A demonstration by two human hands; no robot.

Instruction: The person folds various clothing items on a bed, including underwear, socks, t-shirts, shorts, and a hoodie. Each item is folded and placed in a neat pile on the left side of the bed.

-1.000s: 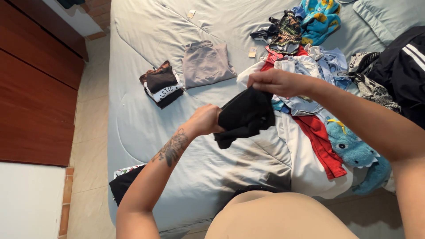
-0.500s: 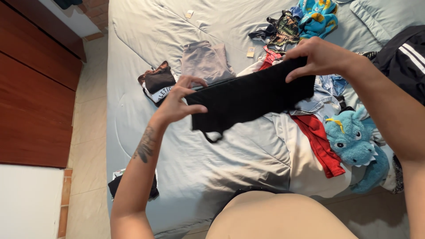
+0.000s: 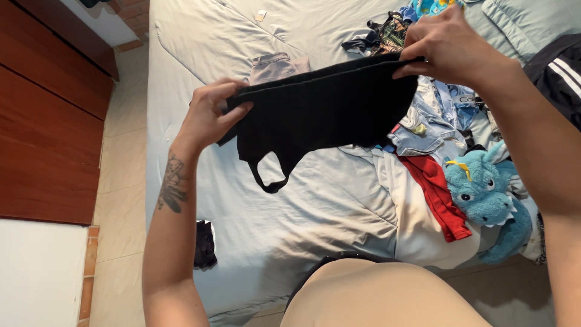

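Observation:
I hold a black ribbed top [image 3: 327, 112] stretched out flat in the air above the bed [image 3: 290, 206]. My left hand [image 3: 209, 115] pinches its left end and my right hand [image 3: 451, 45] grips its upper right corner. A thin strap loop hangs down from the garment's lower left part. The cloth hides most of a folded grey garment [image 3: 275, 63] lying on the sheet behind it.
A heap of clothes [image 3: 436, 121] sits at the right with a red garment [image 3: 439, 194], a blue plush dragon [image 3: 487, 194] and a black striped garment [image 3: 560, 66]. A dark cloth [image 3: 206, 242] hangs at the bed's left edge. A wooden wardrobe [image 3: 48, 139] lines the tiled floor.
The black garment went from a bunched lump between my hands to a wide stretched band. My hands moved apart and lifted it up over the folded grey garment.

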